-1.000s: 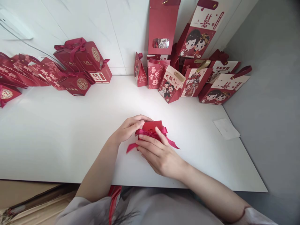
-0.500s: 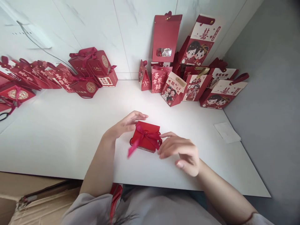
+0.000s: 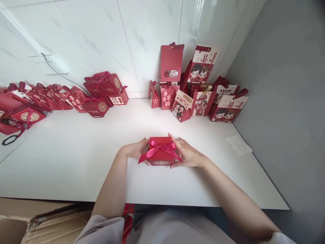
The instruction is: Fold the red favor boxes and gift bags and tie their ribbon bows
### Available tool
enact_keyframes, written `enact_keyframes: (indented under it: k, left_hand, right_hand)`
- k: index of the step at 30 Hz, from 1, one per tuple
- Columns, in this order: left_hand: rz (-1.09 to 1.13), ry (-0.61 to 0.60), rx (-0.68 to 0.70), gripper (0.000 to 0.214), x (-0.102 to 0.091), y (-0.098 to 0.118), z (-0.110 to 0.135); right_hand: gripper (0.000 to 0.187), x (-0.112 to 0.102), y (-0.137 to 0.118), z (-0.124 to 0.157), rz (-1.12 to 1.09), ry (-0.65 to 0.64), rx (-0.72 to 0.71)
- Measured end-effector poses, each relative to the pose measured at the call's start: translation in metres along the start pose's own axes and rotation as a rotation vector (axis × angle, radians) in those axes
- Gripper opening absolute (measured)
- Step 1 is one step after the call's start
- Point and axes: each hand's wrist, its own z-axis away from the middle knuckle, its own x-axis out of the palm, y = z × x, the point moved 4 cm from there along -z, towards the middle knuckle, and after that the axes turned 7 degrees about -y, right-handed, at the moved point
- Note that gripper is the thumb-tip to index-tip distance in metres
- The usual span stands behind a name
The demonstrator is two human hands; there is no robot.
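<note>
Though angular, bx w/ satiny bow

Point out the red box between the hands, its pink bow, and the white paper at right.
Red box (image 3: pixel 162 158): head view, front, below the knot.
Pink bow (image 3: pixel 160 147): head view, knot.
White paper (image 3: pixel 238 145): head view, middle of sheet.

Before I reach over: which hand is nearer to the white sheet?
The right hand, on the right side of the red box, left of the white sheet and apart from it. The left hand is farther away, on the box's left side.
</note>
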Motion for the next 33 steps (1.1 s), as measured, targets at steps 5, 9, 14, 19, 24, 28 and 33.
enact_keyframes:
  k: [5,9,14,19,24,28,33]
  left_hand:
    - [0.329,0.158,0.08,0.086,-0.004,0.003,-0.011]
    - [0.53,0.382,0.075,0.077,0.004,-0.003,-0.034]
    - [0.511,0.59,-0.015,0.082,0.016,-0.006,-0.058]
    - [0.546,0.662,-0.031,0.087,0.016,-0.01,-0.058]
    - [0.528,0.677,0.021,0.089,0.016,-0.013,-0.058]
    - [0.507,0.645,0.032,0.091,0.017,-0.016,-0.061]
    - [0.483,0.687,0.01,0.085,0.02,-0.015,-0.062]
  right_hand:
    - [0.098,-0.004,0.014,-0.01,-0.476,0.199,-0.045]
    - [0.079,-0.009,0.021,-0.019,-0.748,0.437,0.032]
    - [0.074,-0.01,0.025,-0.022,-0.795,0.484,0.086]
    - [0.073,-0.011,0.026,-0.021,-0.863,0.457,0.068]
    - [0.073,-0.011,0.027,-0.022,-0.872,0.459,0.097]
    - [0.069,-0.01,0.037,-0.022,-0.935,0.442,0.136]
    - [0.072,-0.013,0.037,-0.021,-0.822,0.589,0.054]
